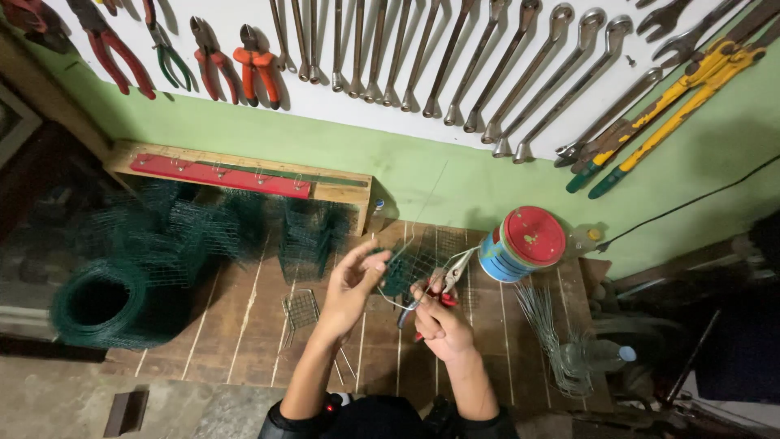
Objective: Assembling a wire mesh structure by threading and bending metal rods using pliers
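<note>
Item: small piece of green wire mesh (406, 268), lying on the wooden bench (244, 341) just ahead of my two hands, toward the wall.

Left hand (353, 284): fingers loosely spread and curled, fingertips at the near-left edge of the mesh piece, pinching what I read as a thin wire (422, 207); the grip itself is too small to confirm.

Right hand (439, 321): closed around the red handles of a pair of pliers (443, 280), whose metal nose points up and to the right, beside the mesh's right edge.

Key relation: the mesh sits between the two hands and slightly beyond them. The thin wire rises from it on a long axis running away from me, slanting up and right toward the green wall. The left hand is the nearer to the mesh; the pliers' nose is just beside it.

Surroundings: a roll of green mesh (101, 305) well apart at left; folded mesh stacks (203, 232) behind it; a red-lidded tin (520, 244) near at right; a bundle of cut wires (552, 333) lower right; spanners (455, 57) hung on the wall.
</note>
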